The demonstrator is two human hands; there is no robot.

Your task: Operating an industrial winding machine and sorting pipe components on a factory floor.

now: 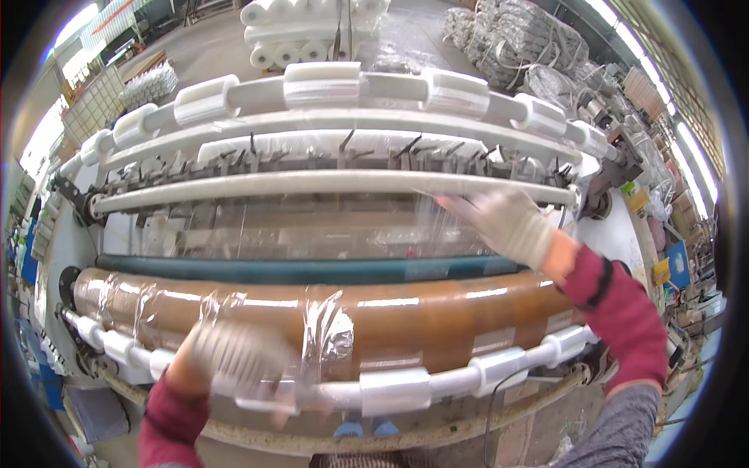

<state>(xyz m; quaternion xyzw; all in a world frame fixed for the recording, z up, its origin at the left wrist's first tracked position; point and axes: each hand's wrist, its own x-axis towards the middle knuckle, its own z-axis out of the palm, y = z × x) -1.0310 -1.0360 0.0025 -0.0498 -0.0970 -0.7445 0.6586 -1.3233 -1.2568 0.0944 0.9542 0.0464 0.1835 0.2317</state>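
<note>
My left hand (242, 355), in a pale knitted glove, is over the front of the wide brown roller (413, 312), beside the small white film rolls on the front bar. Motion smears its fingers, so their grip cannot be made out. My right hand (507, 222), gloved the same way, reaches over the machine beside the long pale bar (335, 184). Its fingers are drawn together, with a thin pointed shape at their tips that is too blurred to name. Clear film (328, 324) lies wrinkled around the brown roller, and more film stretches behind it.
A teal roller (312, 268) runs behind the brown one. Small film rolls (322, 84) sit on the rear bar, and another white roll (396, 391) is on the front bar. Dark blade-like holders line a middle bar. Stacked film rolls (289, 35) and wrapped bundles (515, 39) stand beyond.
</note>
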